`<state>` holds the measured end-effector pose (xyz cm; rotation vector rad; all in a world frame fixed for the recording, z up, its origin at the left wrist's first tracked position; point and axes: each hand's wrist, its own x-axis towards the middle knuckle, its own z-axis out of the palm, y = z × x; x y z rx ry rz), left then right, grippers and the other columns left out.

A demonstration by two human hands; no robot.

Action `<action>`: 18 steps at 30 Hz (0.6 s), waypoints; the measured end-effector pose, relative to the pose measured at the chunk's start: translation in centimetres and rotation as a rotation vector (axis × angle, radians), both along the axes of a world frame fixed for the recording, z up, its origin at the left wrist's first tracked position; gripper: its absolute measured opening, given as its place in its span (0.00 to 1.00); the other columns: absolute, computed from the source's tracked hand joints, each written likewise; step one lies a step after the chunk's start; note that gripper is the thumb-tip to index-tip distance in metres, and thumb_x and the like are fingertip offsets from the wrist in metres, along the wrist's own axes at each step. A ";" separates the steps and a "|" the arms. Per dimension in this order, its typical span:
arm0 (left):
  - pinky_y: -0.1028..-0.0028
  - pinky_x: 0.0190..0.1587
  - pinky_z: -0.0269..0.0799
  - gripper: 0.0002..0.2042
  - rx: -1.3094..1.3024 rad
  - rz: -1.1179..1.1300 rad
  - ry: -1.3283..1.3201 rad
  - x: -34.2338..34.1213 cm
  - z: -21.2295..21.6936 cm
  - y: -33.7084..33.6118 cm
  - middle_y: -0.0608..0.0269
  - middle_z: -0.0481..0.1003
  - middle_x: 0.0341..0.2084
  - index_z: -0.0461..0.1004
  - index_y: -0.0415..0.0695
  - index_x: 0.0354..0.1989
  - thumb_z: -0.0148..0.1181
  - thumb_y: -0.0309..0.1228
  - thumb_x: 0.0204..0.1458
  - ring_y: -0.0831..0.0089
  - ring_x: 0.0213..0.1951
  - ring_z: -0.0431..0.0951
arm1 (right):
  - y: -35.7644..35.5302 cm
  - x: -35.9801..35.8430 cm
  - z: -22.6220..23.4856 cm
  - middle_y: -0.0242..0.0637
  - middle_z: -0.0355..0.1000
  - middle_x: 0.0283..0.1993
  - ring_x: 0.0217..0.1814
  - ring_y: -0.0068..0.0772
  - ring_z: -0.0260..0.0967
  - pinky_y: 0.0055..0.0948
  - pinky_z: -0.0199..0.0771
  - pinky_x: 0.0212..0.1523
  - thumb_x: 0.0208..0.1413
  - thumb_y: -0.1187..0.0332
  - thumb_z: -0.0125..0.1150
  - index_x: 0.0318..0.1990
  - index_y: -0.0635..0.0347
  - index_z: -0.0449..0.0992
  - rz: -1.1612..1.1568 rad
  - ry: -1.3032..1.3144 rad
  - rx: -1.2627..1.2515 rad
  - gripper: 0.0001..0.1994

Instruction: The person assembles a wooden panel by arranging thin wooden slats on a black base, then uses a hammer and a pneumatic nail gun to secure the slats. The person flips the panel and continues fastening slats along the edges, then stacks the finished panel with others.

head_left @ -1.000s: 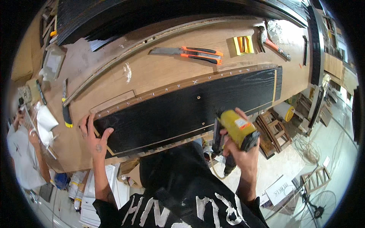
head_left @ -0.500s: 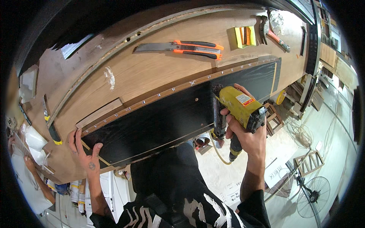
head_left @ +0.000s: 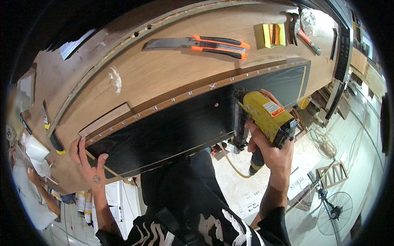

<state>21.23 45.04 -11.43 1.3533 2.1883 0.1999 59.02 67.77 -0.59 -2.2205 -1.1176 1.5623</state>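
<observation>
A long black wooden panel with a brown edge strip lies across the bench in front of me. Small white marks and a cross run along that strip. My left hand rests at the panel's left end, thumb apart and fingers stretched over the far corner. Wrapped round the handle of a yellow and black nail gun is my right hand. The gun sits over the right half of the panel, its nose close to the marked strip. Whether the nose touches is hidden.
On the bench beyond lie an orange and black folding saw, a yellow box, a hammer and thin wood strips. A utility knife is at left. Another person's arm shows far left. A fan stands right.
The whole view has shifted slightly, so the bench things sit a little differently in it. Both hands and the nail gun keep nearly the same places relative to the panel.
</observation>
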 end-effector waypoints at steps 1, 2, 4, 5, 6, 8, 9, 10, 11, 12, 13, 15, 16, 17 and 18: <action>0.53 0.68 0.56 0.44 -0.011 -0.009 0.005 -0.5 0.0 -0.1 0.50 0.60 0.67 0.62 0.45 0.71 0.70 0.55 0.49 0.50 0.67 0.60 | 0.0 -0.3 0.1 0.46 0.79 0.46 0.32 0.23 0.77 0.24 0.82 0.29 0.52 0.77 0.62 0.68 0.62 0.67 0.001 -0.016 -0.009 0.32; 0.54 0.69 0.56 0.45 -0.022 -0.017 0.011 -0.9 0.0 -0.2 0.49 0.60 0.68 0.61 0.45 0.72 0.71 0.54 0.48 0.50 0.68 0.60 | 0.0 -0.6 0.1 0.46 0.79 0.47 0.33 0.24 0.78 0.24 0.83 0.31 0.52 0.77 0.62 0.68 0.61 0.67 0.003 -0.033 -0.019 0.32; 0.55 0.70 0.55 0.47 -0.020 0.046 0.025 -0.2 0.2 -0.1 0.48 0.59 0.68 0.59 0.44 0.73 0.71 0.55 0.47 0.50 0.69 0.59 | -0.4 -0.7 0.1 0.46 0.79 0.49 0.35 0.25 0.78 0.26 0.83 0.35 0.51 0.77 0.63 0.69 0.60 0.66 0.047 -0.020 -0.003 0.33; 0.56 0.70 0.54 0.48 -0.020 0.083 0.032 0.0 0.2 -0.2 0.48 0.59 0.69 0.58 0.43 0.73 0.72 0.55 0.47 0.50 0.69 0.59 | -0.7 -1.1 0.2 0.47 0.77 0.52 0.40 0.28 0.78 0.28 0.83 0.40 0.50 0.78 0.63 0.69 0.61 0.66 0.051 -0.001 -0.025 0.34; 0.55 0.71 0.53 0.49 0.000 0.111 0.030 -0.1 -0.1 -0.6 0.47 0.59 0.68 0.58 0.41 0.72 0.74 0.52 0.46 0.49 0.69 0.59 | -0.9 -1.6 0.2 0.49 0.76 0.55 0.46 0.30 0.77 0.30 0.83 0.45 0.49 0.78 0.63 0.69 0.61 0.65 0.056 0.022 -0.042 0.35; 0.55 0.71 0.52 0.47 -0.006 0.109 0.030 0.1 -0.1 -0.5 0.47 0.59 0.68 0.59 0.40 0.71 0.75 0.50 0.46 0.50 0.70 0.58 | -1.8 -2.2 0.1 0.50 0.74 0.60 0.55 0.34 0.76 0.34 0.81 0.53 0.47 0.79 0.64 0.70 0.61 0.64 0.076 0.078 -0.064 0.37; 0.55 0.71 0.52 0.46 -0.009 0.110 0.030 0.2 0.0 -0.7 0.47 0.59 0.68 0.59 0.39 0.71 0.75 0.48 0.46 0.50 0.70 0.58 | -2.0 -2.9 0.2 0.49 0.73 0.60 0.56 0.35 0.75 0.36 0.80 0.55 0.47 0.79 0.64 0.70 0.61 0.64 0.078 0.101 -0.097 0.38; 0.55 0.71 0.52 0.46 0.009 0.099 -0.003 -0.2 -0.1 -0.5 0.47 0.59 0.68 0.60 0.39 0.70 0.75 0.48 0.46 0.50 0.70 0.58 | -2.0 -3.7 0.5 0.49 0.73 0.61 0.58 0.35 0.74 0.37 0.79 0.58 0.46 0.79 0.64 0.70 0.61 0.64 0.066 0.112 -0.139 0.38; 0.55 0.71 0.52 0.45 0.026 0.089 -0.036 -0.6 -0.1 -0.4 0.48 0.59 0.68 0.60 0.39 0.70 0.75 0.47 0.46 0.50 0.70 0.57 | -2.1 -4.4 0.7 0.49 0.72 0.62 0.60 0.36 0.73 0.39 0.77 0.60 0.46 0.78 0.65 0.71 0.61 0.63 0.054 0.115 -0.166 0.39; 0.55 0.71 0.52 0.45 0.044 0.078 -0.070 -0.9 -0.2 -0.3 0.48 0.59 0.68 0.60 0.38 0.69 0.75 0.46 0.46 0.50 0.70 0.57 | -2.3 -5.0 1.0 0.49 0.72 0.63 0.62 0.36 0.73 0.40 0.76 0.62 0.46 0.78 0.65 0.71 0.61 0.63 0.043 0.110 -0.187 0.39; 0.55 0.71 0.51 0.45 0.040 0.085 -0.081 -1.0 -0.3 -0.4 0.48 0.59 0.68 0.60 0.38 0.69 0.75 0.46 0.46 0.49 0.70 0.57 | -2.4 -5.3 0.8 0.48 0.72 0.62 0.61 0.36 0.74 0.40 0.76 0.61 0.46 0.78 0.65 0.71 0.61 0.63 0.048 0.102 -0.189 0.39; 0.55 0.72 0.51 0.45 0.033 0.093 -0.104 -1.2 -0.7 -0.3 0.48 0.59 0.67 0.60 0.38 0.69 0.75 0.47 0.46 0.49 0.70 0.57 | -2.4 -5.9 0.5 0.48 0.73 0.61 0.57 0.36 0.76 0.40 0.77 0.60 0.46 0.79 0.65 0.70 0.61 0.63 0.043 0.082 -0.183 0.39; 0.55 0.72 0.50 0.44 0.036 0.084 -0.103 -1.4 -0.9 -0.2 0.48 0.59 0.67 0.60 0.38 0.69 0.74 0.47 0.46 0.49 0.70 0.57 | -2.5 -6.1 0.4 0.48 0.74 0.60 0.56 0.36 0.76 0.39 0.77 0.60 0.46 0.79 0.65 0.70 0.61 0.64 0.021 0.079 -0.186 0.39; 0.54 0.72 0.50 0.44 0.039 0.074 -0.103 -1.6 -1.2 0.0 0.48 0.59 0.67 0.60 0.38 0.69 0.74 0.47 0.47 0.49 0.70 0.56 | -2.5 -6.3 0.3 0.48 0.74 0.59 0.55 0.36 0.77 0.39 0.78 0.59 0.46 0.79 0.64 0.70 0.61 0.64 -0.001 0.077 -0.189 0.39; 0.54 0.72 0.49 0.44 0.042 0.114 -0.089 -0.6 -0.7 -1.3 0.48 0.59 0.67 0.60 0.38 0.69 0.74 0.47 0.47 0.49 0.71 0.56 | -2.2 -6.3 0.4 0.48 0.74 0.59 0.54 0.36 0.77 0.39 0.78 0.59 0.46 0.79 0.64 0.70 0.61 0.64 0.015 0.088 -0.205 0.38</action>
